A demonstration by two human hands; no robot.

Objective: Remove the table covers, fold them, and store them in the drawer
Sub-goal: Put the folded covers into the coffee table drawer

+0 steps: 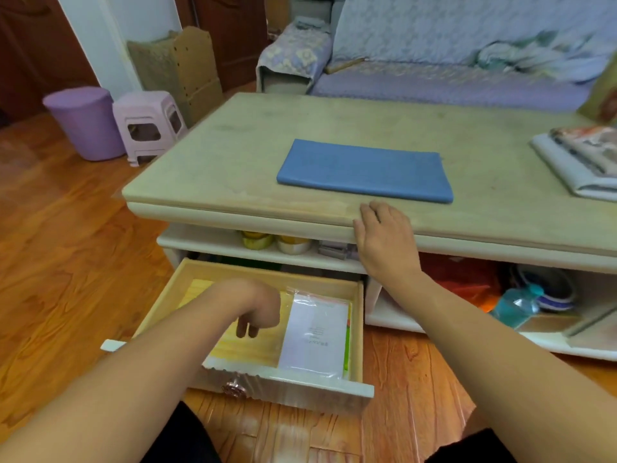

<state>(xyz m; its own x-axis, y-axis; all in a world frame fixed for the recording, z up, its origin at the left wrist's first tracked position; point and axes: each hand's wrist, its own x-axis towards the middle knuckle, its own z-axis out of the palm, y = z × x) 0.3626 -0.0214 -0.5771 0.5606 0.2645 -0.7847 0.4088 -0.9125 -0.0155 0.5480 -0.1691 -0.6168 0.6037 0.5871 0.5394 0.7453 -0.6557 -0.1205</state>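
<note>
Flat blue folded cloth cover (365, 170) lies on the pale bench (207, 168), just beyond the released right grip (384, 233); left grip (255, 312), loosely curled and empty, hangs over the open wooden drawer (357, 329), apparently making room.

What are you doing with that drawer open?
A person is putting away table covers. One blue cover lies folded flat on the table, not yet stored. The wooden drawer under the table is pulled out, with a plastic-wrapped packet of papers lying inside. The left hand hangs over the drawer, fingers loosely curled and holding nothing. The right hand rests on the table's front edge, close to the blue cover.
</note>
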